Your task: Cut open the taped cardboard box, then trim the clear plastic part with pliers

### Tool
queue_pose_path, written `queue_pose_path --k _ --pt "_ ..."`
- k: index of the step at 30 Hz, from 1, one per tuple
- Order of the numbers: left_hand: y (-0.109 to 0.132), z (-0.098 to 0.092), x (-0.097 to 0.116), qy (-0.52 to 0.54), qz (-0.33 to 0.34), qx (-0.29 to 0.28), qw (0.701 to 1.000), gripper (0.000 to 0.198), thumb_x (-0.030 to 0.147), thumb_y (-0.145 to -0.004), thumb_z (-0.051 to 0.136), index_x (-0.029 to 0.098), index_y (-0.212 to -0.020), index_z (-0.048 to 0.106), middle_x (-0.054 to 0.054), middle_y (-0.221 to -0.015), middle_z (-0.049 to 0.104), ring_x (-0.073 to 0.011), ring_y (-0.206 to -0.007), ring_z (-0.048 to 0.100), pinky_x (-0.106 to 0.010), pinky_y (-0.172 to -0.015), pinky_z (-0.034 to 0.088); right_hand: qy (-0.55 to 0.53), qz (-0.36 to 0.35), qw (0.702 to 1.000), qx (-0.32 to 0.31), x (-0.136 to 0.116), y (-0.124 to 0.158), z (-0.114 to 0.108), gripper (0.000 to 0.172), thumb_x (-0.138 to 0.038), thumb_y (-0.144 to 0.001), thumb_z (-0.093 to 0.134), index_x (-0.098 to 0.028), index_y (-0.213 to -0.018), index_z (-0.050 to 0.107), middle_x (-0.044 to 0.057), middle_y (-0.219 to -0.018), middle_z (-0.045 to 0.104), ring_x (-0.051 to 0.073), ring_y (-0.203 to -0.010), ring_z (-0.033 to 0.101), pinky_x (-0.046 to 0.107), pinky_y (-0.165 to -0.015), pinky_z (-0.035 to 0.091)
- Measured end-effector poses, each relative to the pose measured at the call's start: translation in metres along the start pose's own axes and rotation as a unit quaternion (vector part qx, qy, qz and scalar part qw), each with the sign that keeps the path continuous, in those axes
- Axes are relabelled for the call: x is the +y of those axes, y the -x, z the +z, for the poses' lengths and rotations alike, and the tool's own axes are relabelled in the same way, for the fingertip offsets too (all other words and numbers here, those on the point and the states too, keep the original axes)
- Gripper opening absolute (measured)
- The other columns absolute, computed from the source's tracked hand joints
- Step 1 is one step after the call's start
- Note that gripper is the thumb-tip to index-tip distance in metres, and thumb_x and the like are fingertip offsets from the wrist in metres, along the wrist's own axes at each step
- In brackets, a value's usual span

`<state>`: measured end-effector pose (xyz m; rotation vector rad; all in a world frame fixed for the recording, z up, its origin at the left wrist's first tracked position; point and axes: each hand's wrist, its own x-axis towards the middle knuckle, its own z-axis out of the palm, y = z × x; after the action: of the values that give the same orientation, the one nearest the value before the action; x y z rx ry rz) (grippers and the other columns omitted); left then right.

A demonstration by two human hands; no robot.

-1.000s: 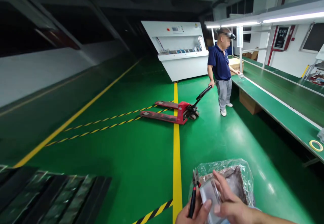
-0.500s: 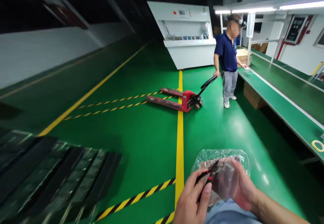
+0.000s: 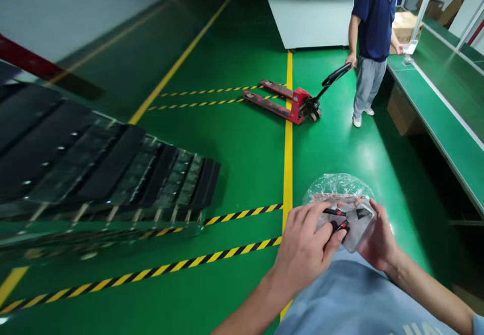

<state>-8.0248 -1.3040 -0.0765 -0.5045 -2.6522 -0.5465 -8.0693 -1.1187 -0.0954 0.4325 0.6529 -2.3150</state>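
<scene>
My left hand (image 3: 302,244) is closed around a small pair of pliers (image 3: 335,212) with black and red handles. The handles are spread apart, and the jaws point at the plastic in front of my right hand. A clear plastic bag (image 3: 340,181) is gripped in my right hand (image 3: 380,244), its crinkled end puffing out beyond my fingers. Through the film show something brownish and a pale grey, shiny part, whose kind I cannot tell. Both hands are close together, just above the light blue shirt (image 3: 340,289).
Left stands a rack of dark, glassy panels (image 3: 151,173). Ahead, a co-worker in a navy shirt (image 3: 374,17) holds the handle of a red pallet jack (image 3: 298,104). A long green workbench (image 3: 434,103) runs along the right. Yellow-black tape (image 3: 227,254) marks the green floor.
The view has tilted down and turned left, so the rack fills more of it. My left hand has swung round, and the pliers' handles now spread wider against the bag.
</scene>
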Motion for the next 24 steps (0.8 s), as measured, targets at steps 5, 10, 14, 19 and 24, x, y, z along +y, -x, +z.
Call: queue_pose_path --k 5,10,14,19,24 --pt "-0.005 -0.004 0.002 -0.021 0.024 -0.01 0.999 0.035 0.032 -0.108 0.056 0.017 -0.079 0.068 -0.017 -0.127 0.071 -0.0325 -0.113 0.064 -0.051 -0.092 0.05 0.016 0.011 1.0 0.02 0.0 0.0 -0.001 0.044 -0.062 -0.095 0.065 -0.023 -0.113 0.074 0.006 -0.11 0.081 0.027 -0.099 0.074 0.043 -0.096 0.057" --pt "-0.008 -0.003 0.003 -0.034 0.045 -0.016 0.998 0.034 0.032 -0.107 0.058 0.017 -0.078 0.069 -0.016 -0.123 0.073 -0.0327 -0.111 0.064 -0.051 -0.092 0.05 -0.002 0.012 0.999 0.031 0.002 0.006 0.003 0.036 -0.055 -0.092 0.07 -0.024 -0.11 0.072 0.004 -0.111 0.081 0.024 -0.097 0.074 0.039 -0.094 0.057" --pt "-0.01 -0.001 0.0 -0.057 0.075 -0.024 0.995 0.036 0.033 -0.107 0.058 0.018 -0.075 0.069 -0.014 -0.117 0.075 -0.0308 -0.104 0.065 -0.048 -0.085 0.049 -0.006 0.038 0.998 0.044 0.006 0.01 0.002 0.04 -0.056 -0.09 0.071 -0.024 -0.114 0.071 0.005 -0.106 0.08 0.024 -0.093 0.074 0.041 -0.092 0.059" --pt "-0.013 -0.003 -0.004 -0.071 0.105 -0.02 0.992 0.039 0.033 -0.107 0.057 0.019 -0.072 0.068 -0.013 -0.11 0.076 -0.0289 -0.097 0.064 -0.046 -0.079 0.046 0.01 0.077 0.997 0.027 0.006 0.015 0.002 0.044 -0.062 -0.091 0.065 -0.024 -0.113 0.073 0.005 -0.1 0.08 0.025 -0.094 0.073 0.042 -0.091 0.059" --pt "-0.016 -0.011 -0.005 -0.071 0.126 -0.017 0.989 0.037 0.03 -0.106 0.058 0.017 -0.073 0.068 -0.015 -0.111 0.076 -0.0303 -0.1 0.064 -0.047 -0.08 0.046 -0.005 0.082 0.996 0.015 0.007 0.021 0.005 0.041 -0.06 -0.089 0.07 -0.024 -0.11 0.072 0.004 -0.099 0.079 0.026 -0.096 0.072 0.043 -0.093 0.059"
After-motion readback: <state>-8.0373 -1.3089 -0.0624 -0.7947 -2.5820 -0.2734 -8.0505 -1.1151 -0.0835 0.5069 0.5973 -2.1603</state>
